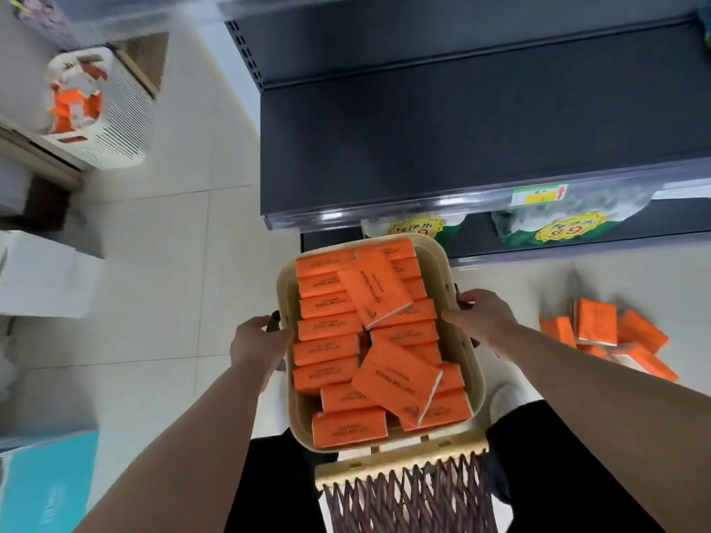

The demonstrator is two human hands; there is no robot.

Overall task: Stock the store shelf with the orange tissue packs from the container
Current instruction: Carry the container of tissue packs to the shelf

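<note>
Nearest you, the latticed lid (pixel 404 490) hangs open off the container's near edge; mind it does not catch your legs. The container (pixel 459 363) sits between your arms, full of orange tissue packs (pixel 331 328), two of them slanted loose on top of the rows. Your left grip (pixel 257 342) curls round the dark handle on the left wall, and your right grip (pixel 477 317) clasps the right rim. You seem to be bringing it to the shelf: hold it level so the loose packs do not slide. Set it down below the front edge of the dark shelf (pixel 461 140), away from the packs scattered on the floor (pixel 600 328) at right.
</note>
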